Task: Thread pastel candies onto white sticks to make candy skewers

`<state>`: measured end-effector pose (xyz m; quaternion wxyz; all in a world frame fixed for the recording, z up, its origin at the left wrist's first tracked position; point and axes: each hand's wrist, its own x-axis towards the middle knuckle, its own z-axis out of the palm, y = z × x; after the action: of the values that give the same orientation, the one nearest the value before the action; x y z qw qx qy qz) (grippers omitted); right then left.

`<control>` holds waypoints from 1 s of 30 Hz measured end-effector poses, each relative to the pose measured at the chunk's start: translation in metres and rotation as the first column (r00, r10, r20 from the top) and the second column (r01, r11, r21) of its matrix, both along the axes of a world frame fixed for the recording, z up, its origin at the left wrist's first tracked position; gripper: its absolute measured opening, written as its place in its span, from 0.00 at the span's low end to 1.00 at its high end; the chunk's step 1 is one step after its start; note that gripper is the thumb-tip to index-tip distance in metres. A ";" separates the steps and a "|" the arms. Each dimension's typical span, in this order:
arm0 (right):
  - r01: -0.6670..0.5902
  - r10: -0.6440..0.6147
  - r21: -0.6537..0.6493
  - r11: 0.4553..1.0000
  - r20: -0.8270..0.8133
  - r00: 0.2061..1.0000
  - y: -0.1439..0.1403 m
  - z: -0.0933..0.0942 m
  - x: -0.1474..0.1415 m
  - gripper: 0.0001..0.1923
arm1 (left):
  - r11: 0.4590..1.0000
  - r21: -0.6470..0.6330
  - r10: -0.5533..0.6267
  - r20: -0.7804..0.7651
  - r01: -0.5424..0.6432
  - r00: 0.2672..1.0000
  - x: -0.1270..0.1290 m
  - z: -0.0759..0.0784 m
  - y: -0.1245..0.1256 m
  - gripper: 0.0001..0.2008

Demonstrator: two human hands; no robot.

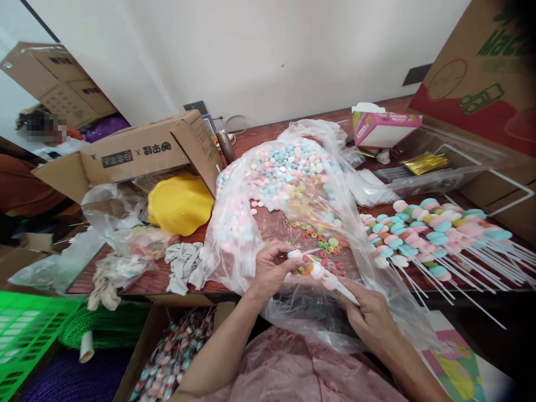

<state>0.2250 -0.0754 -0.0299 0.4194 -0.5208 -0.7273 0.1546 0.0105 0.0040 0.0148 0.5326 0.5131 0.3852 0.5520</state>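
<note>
My left hand (270, 268) pinches a pink marshmallow (294, 254) at the tip of a white stick (341, 288). My right hand (371, 318) grips the lower part of that stick, which carries a few sweets threaded on it. Both hands work over a big clear plastic bag (234, 223) spread on the table edge. The bag holds pink, blue and white marshmallows (285, 164) and loose coloured ring candies (322, 243).
Finished marshmallow skewers (435, 231) lie piled at the right. A yellow bowl (180, 204) and an open cardboard box (138, 151) stand at the left, a pink tissue box (383, 128) behind. A box of wrapped skewers (176, 352) sits below the table, beside a green crate (20, 335).
</note>
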 end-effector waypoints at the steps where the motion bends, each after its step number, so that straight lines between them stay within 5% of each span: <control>1: 0.011 -0.011 -0.012 1.000 -0.028 1.000 -0.001 0.002 -0.003 0.15 | 1.000 0.003 0.011 0.002 -0.011 1.000 0.000 -0.002 -0.001 0.15; 8: -0.007 -0.029 -0.131 0.991 -0.274 0.961 -0.008 0.011 -0.034 0.22 | 0.984 -0.107 0.156 0.165 -0.139 0.974 0.002 -0.016 -0.003 0.17; 12: -0.043 -0.002 -0.143 0.989 -0.300 0.954 -0.006 0.009 -0.041 0.22 | 0.965 0.116 0.234 0.038 -0.237 0.972 -0.003 -0.013 -0.003 0.12; 20: 0.003 -0.028 -0.120 0.993 -0.210 0.977 0.003 0.006 -0.031 0.16 | 0.881 0.446 0.267 -0.200 -0.156 0.943 -0.003 -0.005 -0.009 0.03; 25: -0.009 0.016 0.068 0.998 -0.099 0.995 0.000 0.010 -0.041 0.13 | 0.846 0.496 0.345 -0.226 -0.197 0.911 0.000 -0.004 -0.007 0.03; 30: -0.031 0.037 0.041 0.999 -0.167 0.985 0.003 0.014 -0.050 0.14 | 0.840 0.503 0.363 -0.238 -0.205 0.901 -0.002 -0.005 0.000 0.04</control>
<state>0.1750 -0.0722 -0.0158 0.4863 -0.4853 -0.7010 0.1910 0.0089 0.0038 0.0101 0.2338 0.6454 0.3961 0.6098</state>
